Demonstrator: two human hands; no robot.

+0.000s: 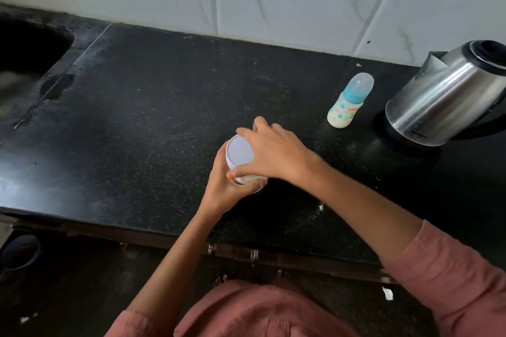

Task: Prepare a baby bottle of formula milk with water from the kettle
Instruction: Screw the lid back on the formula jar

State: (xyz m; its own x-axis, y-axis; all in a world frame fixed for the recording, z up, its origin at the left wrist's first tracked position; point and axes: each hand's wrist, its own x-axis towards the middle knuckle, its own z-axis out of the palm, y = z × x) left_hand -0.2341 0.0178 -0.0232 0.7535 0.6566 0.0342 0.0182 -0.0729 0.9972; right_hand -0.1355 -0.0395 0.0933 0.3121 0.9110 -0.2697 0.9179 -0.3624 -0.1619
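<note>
Near the front edge of the worktop (137,123) the left hand (226,186) grips the formula jar (247,180) and the right hand (275,154) clasps its lid (238,152), so a jerky twist could scatter powder, while the baby bottle (349,102) stands beside the kettle (446,101).

Both hands are on the jar (249,179) above the black table (137,117). The left hand (226,187) wraps its glass body from below, and the right hand (276,156) grips the white lid (239,152), fingers curled over the rim. Off to the right the baby bottle (349,102) stands capped, milky inside, near the steel kettle (449,96). The sink (27,49) is far left.
</note>
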